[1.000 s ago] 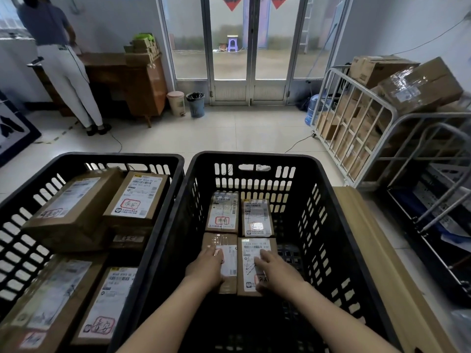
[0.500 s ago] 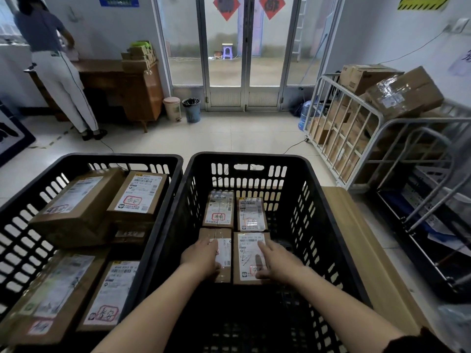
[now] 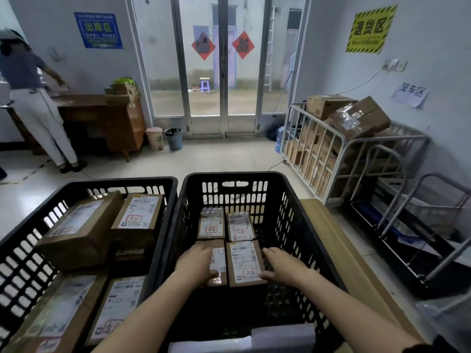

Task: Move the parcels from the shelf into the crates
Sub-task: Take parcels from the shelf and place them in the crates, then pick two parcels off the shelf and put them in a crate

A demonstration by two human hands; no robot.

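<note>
Over on the left a person (image 3: pixel 33 98) in white trousers stood bent at a wooden counter (image 3: pixel 102 115). Beside it sat a pink bin (image 3: pixel 154 137) and a dark bin (image 3: pixel 173 138). Glass doors (image 3: pixel 204 118) carried two red diamond papers (image 3: pixel 243 45). A blue sign (image 3: pixel 98 30) hung left and a yellow sign (image 3: pixel 370 29) right, with a water jug (image 3: pixel 280 138) below.

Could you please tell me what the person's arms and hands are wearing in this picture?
Both forearms are bare, and neither the left hand nor the right hand wears a glove; no watch or ring shows. A dark sleeve edge shows on the right arm at the frame's lower corner.
</note>
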